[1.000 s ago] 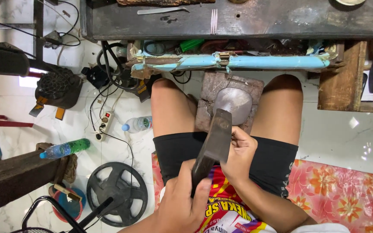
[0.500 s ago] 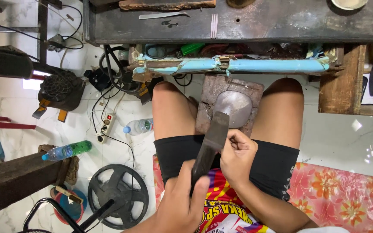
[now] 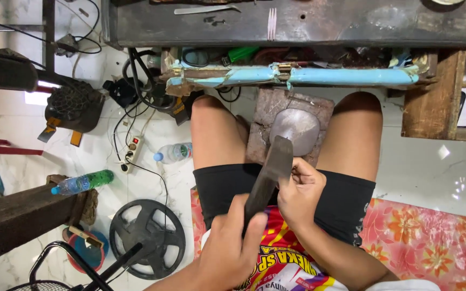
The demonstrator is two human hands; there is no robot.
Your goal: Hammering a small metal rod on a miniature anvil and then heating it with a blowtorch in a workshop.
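Note:
My left hand (image 3: 232, 249) grips the lower end of a long, dark, flat metal tool (image 3: 268, 180) that slants up across my lap. Its upper end rests at the near edge of a rounded, shiny metal anvil head (image 3: 296, 125) set in a worn wooden block (image 3: 268, 110) between my knees. My right hand (image 3: 301, 195) lies beside the tool's upper end with the fingertips pinched together against it. It seems to hold a small piece, which the fingers and the tool mostly hide.
A dark workbench (image 3: 351, 21) with a pale blue rail (image 3: 319, 75) crosses the top. On the tiled floor at left are a power strip (image 3: 131, 151), cables, two plastic bottles (image 3: 82, 182), a black wheel (image 3: 145, 237) and a wooden beam (image 3: 17, 221). At right are a wooden leg (image 3: 432, 97) and a floral mat (image 3: 432, 242).
Almost nothing differs. The view has drifted slightly, and both hands with the dark tool stay at the near edge of the anvil head.

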